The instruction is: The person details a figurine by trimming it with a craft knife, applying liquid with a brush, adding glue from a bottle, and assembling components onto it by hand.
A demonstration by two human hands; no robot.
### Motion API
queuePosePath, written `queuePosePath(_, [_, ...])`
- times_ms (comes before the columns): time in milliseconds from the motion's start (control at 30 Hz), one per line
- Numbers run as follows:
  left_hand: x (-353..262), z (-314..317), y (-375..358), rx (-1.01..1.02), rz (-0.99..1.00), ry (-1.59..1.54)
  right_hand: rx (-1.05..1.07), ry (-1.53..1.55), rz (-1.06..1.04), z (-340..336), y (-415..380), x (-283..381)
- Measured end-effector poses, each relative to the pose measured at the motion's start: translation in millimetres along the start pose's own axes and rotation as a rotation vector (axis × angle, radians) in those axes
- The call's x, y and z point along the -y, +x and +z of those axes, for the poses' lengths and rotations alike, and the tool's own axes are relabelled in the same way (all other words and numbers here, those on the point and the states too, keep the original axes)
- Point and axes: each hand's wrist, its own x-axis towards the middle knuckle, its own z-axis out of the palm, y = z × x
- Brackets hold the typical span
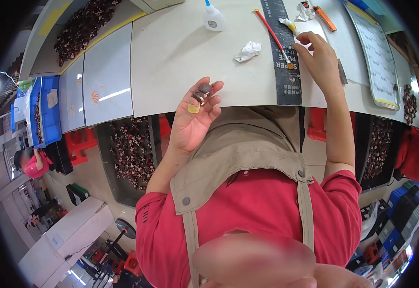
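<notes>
My left hand (pixel 194 115) is raised near the table's front edge, palm up. Its fingers are closed on a small dark brown and white figurine (pixel 201 93). A yellow wrap (pixel 193 109) sits on one of its digits. My right hand (pixel 318 57) is over the table with fingers curved, thumb and forefinger apart, nothing visible between them. Just beyond its fingertips lies a yellow and white piece (pixel 290 26), partly wrapped in tissue. A red-handled brush (pixel 272 34) lies left of that hand, on a dark printed strip (pixel 288 89).
On the table (pixel 171 62) are a white squeeze bottle (pixel 213 19), a crumpled tissue (pixel 248 51) and an orange box-cutter-like tool (pixel 325 18). A tray (pixel 375 53) stands at right. Dark bins (pixel 130 161) of small pieces sit below the edge. A co-worker (pixel 36 163) is far left.
</notes>
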Motion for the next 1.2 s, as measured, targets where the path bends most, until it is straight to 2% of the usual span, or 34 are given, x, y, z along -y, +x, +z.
queuePosePath(33, [0.3, 2.8, 0.3, -0.02, 0.0, -0.009, 0.067, 0.092, 0.07, -2.2, -0.5, 4.5])
queuePosePath(133, [3.8, 5.1, 1.8, -0.036, -0.004, -0.021, 0.092, 0.129, 0.046, 0.1, -3.2, 11.0])
queuePosePath(233, [4.5, 4.4, 1.2, -0.032, 0.019, 0.022, -0.079, -0.129, -0.077, 0.4, -5.2, 2.7])
queuePosePath(333, [4.4, 4.6, 0.8, -0.046, 0.044, 0.049, 0.073, -0.189, 0.084, -8.9, -12.8, -7.3])
queuePosePath(467, [7.1, 5.7, 2.5, -0.032, 0.071, 0.088, 0.188, -0.117, 0.136, -13.6, -16.5, -20.2])
queuePosePath(567, [8.5, 5.7, 2.5, -0.033, 0.085, 0.18, 0.042, 0.022, 0.135, -18.2, -24.1, -6.2])
queuePosePath(667, [8.5, 13.0, 3.9, -0.038, 0.09, 0.184, 0.078, 0.45, 0.129, -28.6, -42.4, 46.7])
queuePosePath(733, [10.9, 12.9, 4.1, -0.054, 0.09, 0.207, 0.45, 0.78, 0.418, -28.4, -60.0, 82.0])
queuePosePath(800, [13.2, 14.2, 4.4, -0.063, 0.098, 0.229, 0.342, 0.745, -0.03, -4.8, -75.6, 91.8])
queuePosePath(1033, [17.4, 19.5, 2.1, -0.083, 0.151, 0.276, 0.385, 0.785, -0.154, 17.9, -85.1, 110.7])
queuePosePath(1133, [17.7, 18.4, 1.4, -0.072, 0.153, 0.28, 0.349, 0.964, -0.017, 22.2, -87.5, 117.8])
queuePosePath(1200, [17.9, 18.3, 0.9, -0.064, 0.148, 0.272, 0.366, 0.949, -0.04, 23.7, -87.5, 115.6])
